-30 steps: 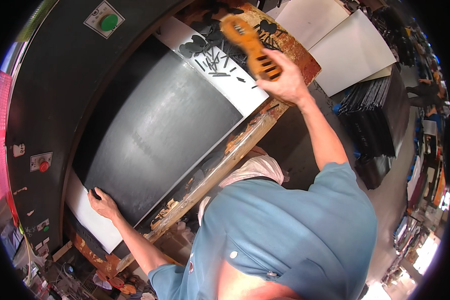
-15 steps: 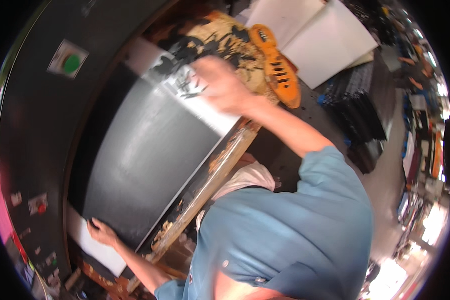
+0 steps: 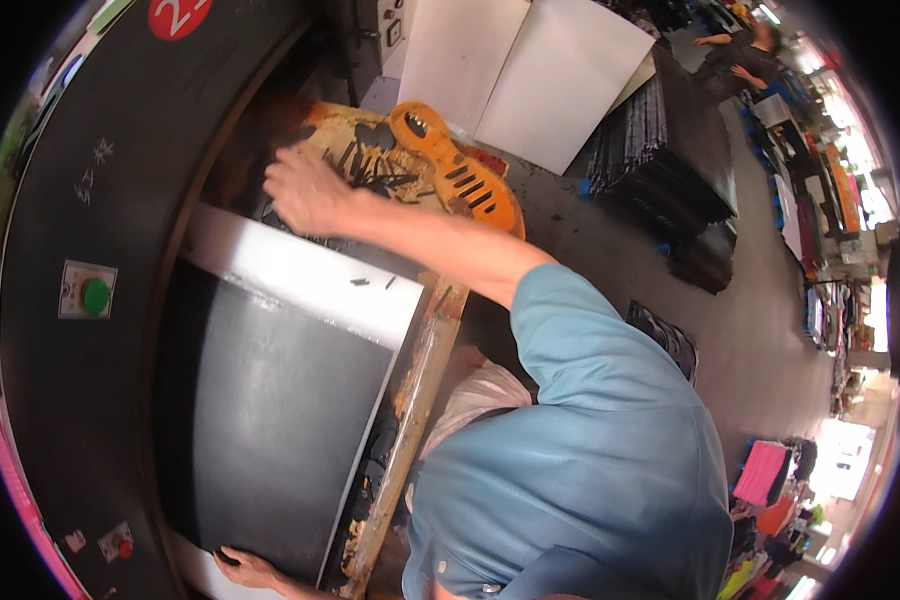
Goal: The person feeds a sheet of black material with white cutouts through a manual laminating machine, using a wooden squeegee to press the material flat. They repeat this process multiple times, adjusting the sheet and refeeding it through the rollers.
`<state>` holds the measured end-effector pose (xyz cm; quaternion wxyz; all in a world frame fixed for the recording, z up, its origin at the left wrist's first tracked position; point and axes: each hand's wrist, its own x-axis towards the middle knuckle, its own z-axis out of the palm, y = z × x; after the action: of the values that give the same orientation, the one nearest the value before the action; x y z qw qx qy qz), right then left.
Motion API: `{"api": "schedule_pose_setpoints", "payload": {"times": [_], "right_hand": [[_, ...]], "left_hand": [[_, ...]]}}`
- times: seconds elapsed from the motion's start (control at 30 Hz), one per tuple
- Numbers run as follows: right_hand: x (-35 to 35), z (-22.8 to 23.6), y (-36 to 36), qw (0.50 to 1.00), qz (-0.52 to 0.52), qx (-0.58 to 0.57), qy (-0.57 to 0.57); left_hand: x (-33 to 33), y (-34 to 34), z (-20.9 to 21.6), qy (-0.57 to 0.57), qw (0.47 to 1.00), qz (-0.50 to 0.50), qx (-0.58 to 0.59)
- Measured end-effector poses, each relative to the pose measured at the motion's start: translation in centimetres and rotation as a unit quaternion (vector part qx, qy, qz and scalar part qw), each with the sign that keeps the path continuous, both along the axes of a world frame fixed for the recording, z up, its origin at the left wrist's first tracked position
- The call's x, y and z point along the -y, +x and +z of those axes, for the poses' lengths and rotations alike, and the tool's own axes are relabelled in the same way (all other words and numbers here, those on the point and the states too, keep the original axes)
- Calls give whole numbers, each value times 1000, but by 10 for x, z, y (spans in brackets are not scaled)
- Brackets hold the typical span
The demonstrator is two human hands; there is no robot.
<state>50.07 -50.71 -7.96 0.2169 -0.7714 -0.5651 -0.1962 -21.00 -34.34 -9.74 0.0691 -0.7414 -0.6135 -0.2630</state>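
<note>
A large black sheet (image 3: 285,410) lies on a white board (image 3: 345,300) in front of me. At its near left edge rests my left hand (image 3: 245,568), fingers extended; something dark shows by the fingertips, too small to make out. My right arm reaches across to the far end. There my right hand (image 3: 310,190), loosely open with bent fingers, hovers at a heap of thin black scraps (image 3: 375,170), its fingertips partly hidden. A couple of small black scraps (image 3: 360,282) lie on the bare white strip.
An orange slotted piece (image 3: 455,165) lies beside the scrap heap. A dark machine panel with a green button (image 3: 95,295) and a red button (image 3: 122,548) borders the left. White boards (image 3: 560,80) and a stack of black sheets (image 3: 660,150) stand beyond. Another person (image 3: 745,65) is far off.
My right hand has moved from the white strip out to the scrap heap, and most scraps have left the strip. My left hand stays by the sheet's near edge. The view has shifted.
</note>
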Motion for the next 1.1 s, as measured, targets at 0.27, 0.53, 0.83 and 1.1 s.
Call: {"api": "schedule_pose_setpoints", "payload": {"times": [0.27, 0.53, 0.83, 1.1], "right_hand": [[92, 10, -183, 963, 72, -258, -25], [64, 33, -180, 957, -29, -273, -94], [86, 27, -214, 978, -57, -196, -43], [93, 36, -256, 981, -39, -179, -63]], "left_hand": [[-2, 1, 3, 8, 999, -24, -24], [-10, -11, 7, -60, 997, 57, 3], [-40, -48, -1, -108, 986, 115, 60], [-43, -63, 0, -35, 977, 138, 158]]}}
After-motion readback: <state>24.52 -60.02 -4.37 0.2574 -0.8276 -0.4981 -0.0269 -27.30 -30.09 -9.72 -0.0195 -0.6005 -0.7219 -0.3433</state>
